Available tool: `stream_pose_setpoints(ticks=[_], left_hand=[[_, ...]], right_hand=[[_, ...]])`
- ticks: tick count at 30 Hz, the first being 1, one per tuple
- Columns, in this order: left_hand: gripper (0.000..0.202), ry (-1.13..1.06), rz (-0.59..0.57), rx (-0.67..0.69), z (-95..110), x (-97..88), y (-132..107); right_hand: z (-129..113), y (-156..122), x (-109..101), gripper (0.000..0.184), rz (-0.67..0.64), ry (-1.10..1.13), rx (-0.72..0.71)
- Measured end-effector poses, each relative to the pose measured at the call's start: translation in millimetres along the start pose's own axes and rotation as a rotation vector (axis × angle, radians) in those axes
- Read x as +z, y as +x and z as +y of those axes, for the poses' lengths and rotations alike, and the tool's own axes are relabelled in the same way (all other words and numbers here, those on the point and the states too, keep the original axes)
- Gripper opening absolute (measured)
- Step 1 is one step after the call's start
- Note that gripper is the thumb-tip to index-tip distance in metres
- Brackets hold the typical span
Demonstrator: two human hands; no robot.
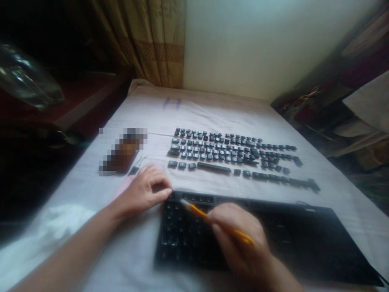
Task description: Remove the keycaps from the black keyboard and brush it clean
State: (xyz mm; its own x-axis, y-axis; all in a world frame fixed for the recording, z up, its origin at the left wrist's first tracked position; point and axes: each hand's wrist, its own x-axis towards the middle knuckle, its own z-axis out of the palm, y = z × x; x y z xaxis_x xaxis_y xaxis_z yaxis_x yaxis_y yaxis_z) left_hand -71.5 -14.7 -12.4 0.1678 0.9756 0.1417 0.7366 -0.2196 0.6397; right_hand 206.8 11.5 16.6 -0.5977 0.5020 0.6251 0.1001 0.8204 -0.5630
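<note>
Nearest the camera, the right hand is closed around an orange tool, its pale tip over the keyboard's far left part. Across from it, the left hand is loosely curled, thumb at the keyboard's far left corner; whether it grips there or only steadies, I cannot tell.

Beneath everything spreads a pale sheet. On its near part lies the black keyboard, slanting away to the lower right, where detail sinks into shadow. Its left part shows exposed key positions. Beyond its far edge, well clear of the tool, the loose keycaps stand in rows, with a long bar-shaped one in the nearest row. Judging by this, stripping the caps is largely done, and work with the tool among the bare positions seems under way; how much it has covered does not show.

White cloth bunches beside the left forearm, off the keyboard. Past the left hand lies a pixelated brownish object, unidentifiable, with a small dark piece beside it. Only the right hand blocks the view, hiding the keyboard's middle.
</note>
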Motion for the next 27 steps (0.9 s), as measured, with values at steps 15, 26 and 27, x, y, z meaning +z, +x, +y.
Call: stream_pose_setpoints(ticks=[15,26,27], left_hand=[[0.018,0.015,-0.008,-0.011,0.2,-0.7,-0.1],[0.015,0.009,0.004,-0.002,-0.7,0.8,0.2],[0.016,0.015,0.004,-0.002,-0.9,0.9,0.2]], right_hand=[[-3.6,3.9,-4.9,0.025,0.043,-0.020,-0.018],[-2.1,1.3,-1.4,0.030,0.071,0.051,-0.004],[-2.5,1.6,-2.5,0.031,0.086,0.050,0.008]])
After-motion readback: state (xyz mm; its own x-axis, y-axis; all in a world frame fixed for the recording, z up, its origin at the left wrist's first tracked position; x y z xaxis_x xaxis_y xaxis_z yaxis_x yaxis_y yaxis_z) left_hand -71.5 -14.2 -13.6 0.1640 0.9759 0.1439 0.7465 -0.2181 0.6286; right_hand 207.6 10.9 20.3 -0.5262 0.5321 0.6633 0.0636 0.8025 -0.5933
